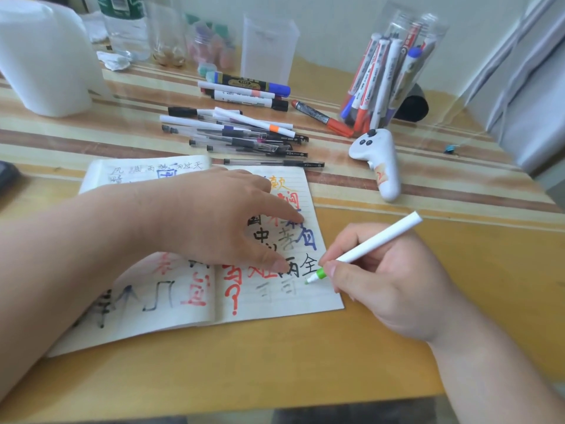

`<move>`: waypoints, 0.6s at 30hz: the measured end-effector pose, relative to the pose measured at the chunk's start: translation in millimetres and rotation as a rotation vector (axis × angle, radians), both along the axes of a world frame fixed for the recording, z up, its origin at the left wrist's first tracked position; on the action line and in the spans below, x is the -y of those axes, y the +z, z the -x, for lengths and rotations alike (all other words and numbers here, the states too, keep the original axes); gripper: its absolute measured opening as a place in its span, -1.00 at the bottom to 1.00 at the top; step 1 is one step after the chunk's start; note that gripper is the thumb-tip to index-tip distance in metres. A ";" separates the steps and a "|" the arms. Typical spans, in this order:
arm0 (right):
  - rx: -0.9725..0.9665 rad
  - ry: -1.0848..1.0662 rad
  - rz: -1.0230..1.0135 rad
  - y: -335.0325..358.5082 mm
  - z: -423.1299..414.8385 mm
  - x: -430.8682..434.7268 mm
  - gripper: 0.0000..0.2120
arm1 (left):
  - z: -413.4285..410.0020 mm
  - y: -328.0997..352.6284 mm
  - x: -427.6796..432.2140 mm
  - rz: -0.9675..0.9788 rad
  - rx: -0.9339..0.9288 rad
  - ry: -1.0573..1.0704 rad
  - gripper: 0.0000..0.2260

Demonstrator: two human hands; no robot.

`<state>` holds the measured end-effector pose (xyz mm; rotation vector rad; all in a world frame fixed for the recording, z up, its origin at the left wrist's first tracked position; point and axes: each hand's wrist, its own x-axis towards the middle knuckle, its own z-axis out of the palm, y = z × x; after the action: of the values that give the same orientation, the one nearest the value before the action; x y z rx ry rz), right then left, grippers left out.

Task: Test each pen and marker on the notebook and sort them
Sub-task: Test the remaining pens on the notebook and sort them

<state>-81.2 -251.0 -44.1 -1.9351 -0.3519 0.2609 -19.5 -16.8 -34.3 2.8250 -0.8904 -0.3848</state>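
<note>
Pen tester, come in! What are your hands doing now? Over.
Left hand flat on notebook, pressing it down. Right hand grips green-tipped marker, tip at the page. Loose pens piled beyond notebook, not in the way.

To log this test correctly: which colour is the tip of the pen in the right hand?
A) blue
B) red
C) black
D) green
D: the pen that the right hand holds has a green collar and tip, with a small green mark beside it on the notebook.
</note>
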 end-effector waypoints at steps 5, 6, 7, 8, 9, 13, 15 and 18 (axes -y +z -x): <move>0.029 -0.081 -0.002 -2.8 -1.8 1.7 -0.92 | -2.2 -1.5 0.5 -0.015 -0.011 -0.008 -0.28; 0.032 -0.092 -0.004 -2.0 -2.3 2.1 -0.92 | -3.4 -3.4 1.2 -0.021 -0.014 -0.008 -0.28; 0.032 -0.098 -0.013 -1.3 -2.8 2.7 -0.92 | -4.7 -4.5 1.4 -0.032 -0.010 -0.007 -0.27; 0.026 -0.098 -0.024 -0.4 -3.1 3.1 -0.93 | -6.3 -5.6 1.2 -0.044 -0.003 0.001 -0.26; 0.021 -0.094 -0.033 0.2 -3.4 3.2 -0.94 | -7.8 -7.2 0.6 -0.059 0.009 0.010 -0.23; 0.014 -0.066 -0.002 -1.5 -2.6 4.4 -0.94 | -9.1 -7.9 -2.2 -0.084 0.013 -0.015 -0.26; 0.005 -0.052 0.013 -1.6 -2.4 5.3 -0.94 | -7.5 -4.6 -4.4 -0.071 0.017 -0.020 -0.28; -0.006 0.005 0.022 0.5 -2.3 5.0 -0.89 | -9.1 -12.7 -4.5 -0.074 0.041 -0.004 -0.26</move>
<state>-78.9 -255.9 -43.5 -1.9545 -0.3516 0.2746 -10.5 -12.2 -47.0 2.9089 -0.9077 -0.3683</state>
